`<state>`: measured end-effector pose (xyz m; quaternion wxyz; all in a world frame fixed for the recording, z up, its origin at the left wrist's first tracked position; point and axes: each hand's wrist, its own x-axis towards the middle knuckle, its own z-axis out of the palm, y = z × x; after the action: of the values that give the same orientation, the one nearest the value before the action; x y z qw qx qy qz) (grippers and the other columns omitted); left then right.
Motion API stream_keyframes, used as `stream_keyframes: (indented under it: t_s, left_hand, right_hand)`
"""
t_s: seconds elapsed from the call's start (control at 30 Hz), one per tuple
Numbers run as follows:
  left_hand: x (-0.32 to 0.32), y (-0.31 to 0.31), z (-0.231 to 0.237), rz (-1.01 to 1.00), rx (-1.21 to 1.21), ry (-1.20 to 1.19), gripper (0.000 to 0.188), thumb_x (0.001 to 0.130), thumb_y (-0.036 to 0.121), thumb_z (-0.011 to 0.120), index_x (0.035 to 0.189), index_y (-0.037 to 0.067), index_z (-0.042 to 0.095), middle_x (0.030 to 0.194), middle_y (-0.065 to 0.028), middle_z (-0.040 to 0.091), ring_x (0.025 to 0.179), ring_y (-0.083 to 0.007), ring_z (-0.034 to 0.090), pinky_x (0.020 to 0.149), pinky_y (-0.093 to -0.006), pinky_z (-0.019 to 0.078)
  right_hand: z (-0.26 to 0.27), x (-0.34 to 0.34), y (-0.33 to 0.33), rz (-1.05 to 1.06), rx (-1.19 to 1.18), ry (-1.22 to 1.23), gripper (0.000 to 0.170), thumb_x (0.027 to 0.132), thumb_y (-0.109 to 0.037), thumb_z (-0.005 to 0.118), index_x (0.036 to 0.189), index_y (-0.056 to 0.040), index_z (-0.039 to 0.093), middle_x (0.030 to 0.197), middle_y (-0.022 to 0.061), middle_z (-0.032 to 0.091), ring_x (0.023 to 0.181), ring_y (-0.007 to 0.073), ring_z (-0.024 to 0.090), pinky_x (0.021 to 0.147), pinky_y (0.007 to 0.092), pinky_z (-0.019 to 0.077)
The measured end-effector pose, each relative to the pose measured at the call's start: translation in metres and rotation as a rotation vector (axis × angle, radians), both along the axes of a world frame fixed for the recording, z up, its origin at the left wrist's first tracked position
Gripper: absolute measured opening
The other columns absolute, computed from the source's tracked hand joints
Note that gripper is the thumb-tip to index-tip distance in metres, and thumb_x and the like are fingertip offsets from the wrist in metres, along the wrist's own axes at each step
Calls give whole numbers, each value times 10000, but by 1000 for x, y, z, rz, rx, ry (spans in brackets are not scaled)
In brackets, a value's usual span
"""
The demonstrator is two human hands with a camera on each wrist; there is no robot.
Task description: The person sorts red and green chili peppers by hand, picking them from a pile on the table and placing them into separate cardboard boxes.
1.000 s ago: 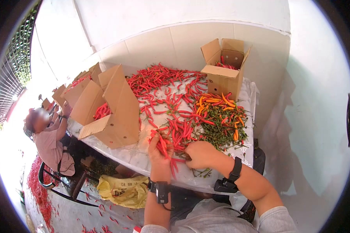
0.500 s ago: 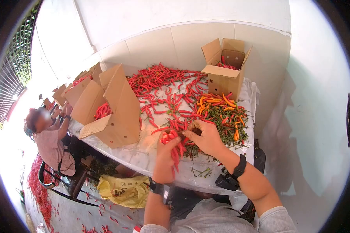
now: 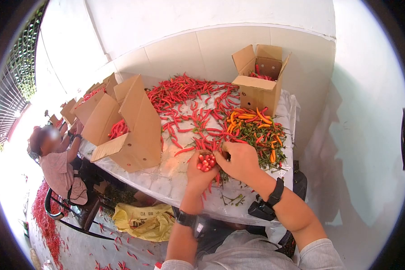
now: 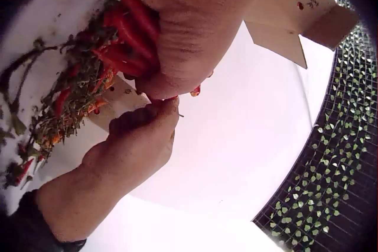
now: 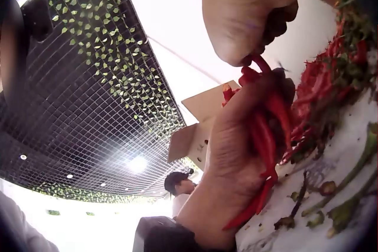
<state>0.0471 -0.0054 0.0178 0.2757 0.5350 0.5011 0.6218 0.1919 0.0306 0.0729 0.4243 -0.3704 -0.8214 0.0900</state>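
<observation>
In the head view my left hand (image 3: 196,179) grips a bunch of red chilies (image 3: 206,162), their pale stemless ends facing up and the tips hanging below the palm. My right hand (image 3: 244,163) is right beside it over the table's near side. In the right wrist view, thumb and finger of the right hand (image 5: 254,10) pinch a red chili (image 5: 260,62) at the top of the bunch, where a thin stem sticks out. The other right fingers are curled. Beyond both hands lie loose red chilies (image 3: 204,121) on the white-covered table (image 3: 166,177).
Green stems (image 3: 258,150) with orange chilies (image 3: 245,116) lie in a heap at the right. Open cardboard boxes of red chilies stand at the left (image 3: 137,148) and back right (image 3: 261,94). Another person (image 3: 58,157) sits at the left, near a yellow sack (image 3: 144,222) on the floor.
My right hand has risen from the chilies on the table to the bunch. The left hand has turned, shifting right, so the chilies' cut ends now face up.
</observation>
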Motion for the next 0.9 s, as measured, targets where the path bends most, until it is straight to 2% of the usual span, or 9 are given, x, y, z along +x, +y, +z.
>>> stream_keyframes:
  t_s: [0.1, 0.17, 0.4, 0.57, 0.67, 0.77, 0.9]
  left_hand:
    - [2, -2, 4, -21, -27, -77, 385, 636, 47, 728, 962, 44, 524, 866, -29, 580, 788, -109, 562, 714, -255, 468]
    - [1, 1, -1, -10, -2, -31, 375, 635, 51, 726, 952, 43, 526, 857, -32, 580, 783, -112, 563, 715, -259, 468]
    - [0, 4, -3, 35, 19, 35, 339, 646, 31, 697, 937, 33, 524, 833, -36, 577, 766, -108, 557, 706, -255, 466]
    - [0, 2, 0, -34, -1, -142, 353, 654, -18, 683, 956, 31, 509, 853, -23, 562, 774, -93, 542, 704, -239, 463]
    - [0, 1, 2, -37, 25, -180, 368, 658, -35, 682, 972, 31, 500, 868, -18, 551, 781, -92, 537, 705, -232, 461]
    - [0, 0, 4, -35, 46, -200, 375, 662, -35, 686, 980, 29, 498, 873, -17, 544, 786, -92, 535, 709, -231, 460]
    - [-3, 2, -1, -42, 76, -173, 380, 671, -32, 690, 994, 28, 498, 879, -25, 551, 799, -93, 539, 719, -227, 462]
  right_hand:
    - [-2, 1, 1, -14, 45, -81, 303, 806, -311, 579, 676, -38, 558, 595, 146, 565, 562, 331, 572, 512, 413, 447]
    - [-1, 1, 1, -10, 32, -123, 300, 830, -315, 535, 709, -43, 574, 628, 156, 586, 568, 337, 581, 522, 425, 458]
    - [-9, -3, 5, 14, -61, -30, 294, 865, -254, 476, 715, -20, 570, 672, 182, 585, 620, 366, 578, 576, 457, 454]
    - [-17, -6, 12, 110, -212, 120, 296, 870, -246, 483, 736, 5, 563, 717, 222, 573, 691, 396, 561, 614, 460, 433]
    - [-20, -9, 13, 182, -277, 258, 293, 874, -238, 495, 735, 14, 550, 680, 222, 545, 637, 370, 545, 592, 426, 420]
    - [-24, -10, 15, 248, -421, 344, 300, 885, -235, 498, 729, 18, 538, 605, 152, 522, 561, 259, 519, 556, 366, 405]
    - [-26, -13, 17, 359, -676, 575, 314, 912, -249, 488, 706, -17, 538, 585, 28, 497, 536, 106, 454, 509, 271, 374]
